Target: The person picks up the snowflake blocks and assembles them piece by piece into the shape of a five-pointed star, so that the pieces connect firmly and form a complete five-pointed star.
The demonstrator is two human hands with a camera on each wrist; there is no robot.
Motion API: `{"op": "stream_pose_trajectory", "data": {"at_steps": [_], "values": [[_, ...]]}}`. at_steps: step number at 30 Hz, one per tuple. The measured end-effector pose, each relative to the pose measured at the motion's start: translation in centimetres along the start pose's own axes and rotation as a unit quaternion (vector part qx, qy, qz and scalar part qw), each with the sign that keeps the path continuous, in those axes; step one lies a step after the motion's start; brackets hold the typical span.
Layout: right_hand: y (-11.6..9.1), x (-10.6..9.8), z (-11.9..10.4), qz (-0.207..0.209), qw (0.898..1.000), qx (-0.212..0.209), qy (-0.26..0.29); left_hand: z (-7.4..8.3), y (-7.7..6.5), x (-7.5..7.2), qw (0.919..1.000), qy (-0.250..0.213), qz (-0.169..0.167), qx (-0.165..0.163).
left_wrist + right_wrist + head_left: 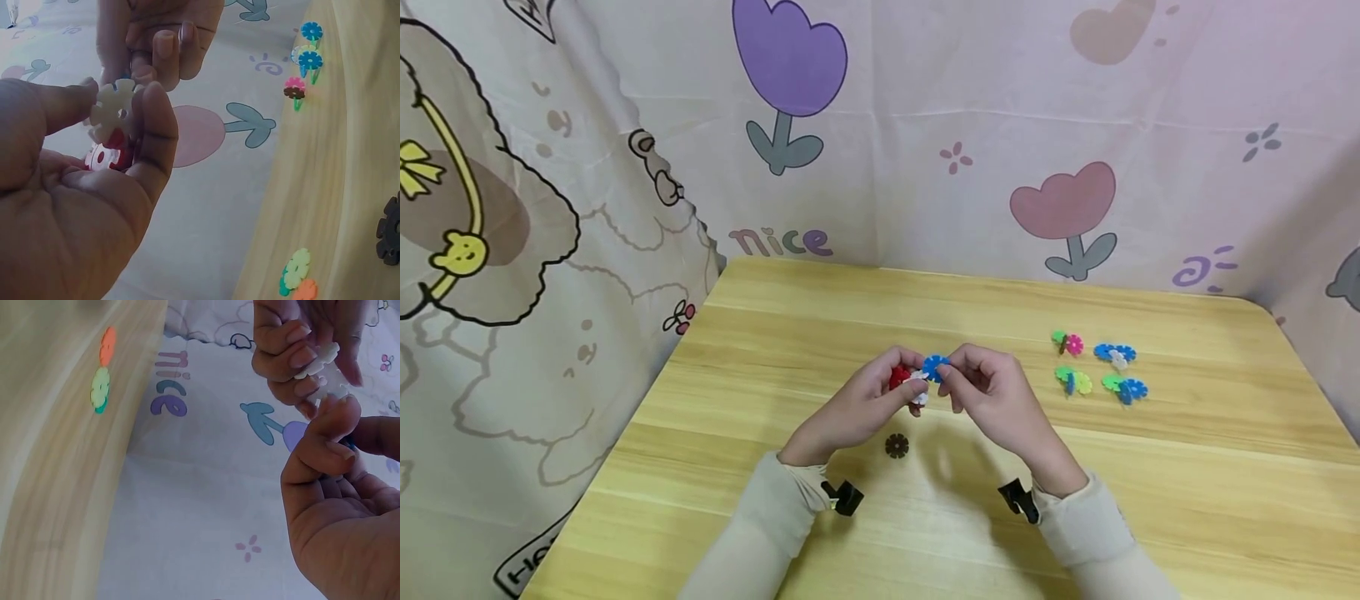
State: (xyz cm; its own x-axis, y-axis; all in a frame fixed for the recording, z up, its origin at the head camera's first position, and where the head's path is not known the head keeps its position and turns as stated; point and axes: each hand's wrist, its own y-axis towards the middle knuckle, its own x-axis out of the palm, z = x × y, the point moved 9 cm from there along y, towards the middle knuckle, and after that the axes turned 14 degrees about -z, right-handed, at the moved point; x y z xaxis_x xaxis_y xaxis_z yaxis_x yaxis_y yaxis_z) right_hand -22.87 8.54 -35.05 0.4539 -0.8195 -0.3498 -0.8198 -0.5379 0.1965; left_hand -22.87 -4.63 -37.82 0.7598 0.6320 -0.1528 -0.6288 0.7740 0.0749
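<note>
Both hands meet above the wooden table. My left hand [861, 406] holds a white notched flower disc [107, 112] between thumb and fingers, with red discs [103, 160] joined below it in the palm. Right beside the white disc, my right hand [1003, 404] pinches a blue notched disc [934, 363] between thumb and forefinger. The blue disc's edge comes right up to the white one. In the right wrist view the fingers hide most of the blue disc. A dark brown disc [891, 447] lies flat on the table below the left hand.
To the right on the table [1210, 500] sit several small joined disc clusters: pink-green [1074, 343], blue-white [1116, 354], green-yellow [1082, 382] and blue-green [1126, 388]. A pale green disc [100, 390] and an orange disc [107, 347] lie together. A printed curtain [910, 200] hangs behind.
</note>
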Motion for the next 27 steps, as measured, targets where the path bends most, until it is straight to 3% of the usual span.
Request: {"op": "stream_pose_trajectory", "data": {"at_steps": [7,11,15,21,27], "values": [[-0.5,-0.1,-0.9,0.043,0.996,-0.046,-0.062,0.9,-0.3,0.2,0.9985,0.052,0.013,-0.007],[-0.9,0.0,-1.5,0.073,0.993,-0.077,-0.058,1.6,-0.4,0.4,0.9972,0.071,0.023,0.000],[-1.1,-0.1,-1.7,0.085,0.992,-0.075,-0.055,2.1,-0.3,0.6,0.9968,0.074,0.029,0.005],[-0.8,-0.2,-1.5,0.066,0.994,-0.057,-0.059,1.5,0.1,0.6,0.9986,0.046,0.026,-0.008],[-0.1,0.0,-0.3,0.024,1.000,-0.007,-0.012,0.1,0.2,0.0,0.9989,-0.038,0.024,-0.010]]}}
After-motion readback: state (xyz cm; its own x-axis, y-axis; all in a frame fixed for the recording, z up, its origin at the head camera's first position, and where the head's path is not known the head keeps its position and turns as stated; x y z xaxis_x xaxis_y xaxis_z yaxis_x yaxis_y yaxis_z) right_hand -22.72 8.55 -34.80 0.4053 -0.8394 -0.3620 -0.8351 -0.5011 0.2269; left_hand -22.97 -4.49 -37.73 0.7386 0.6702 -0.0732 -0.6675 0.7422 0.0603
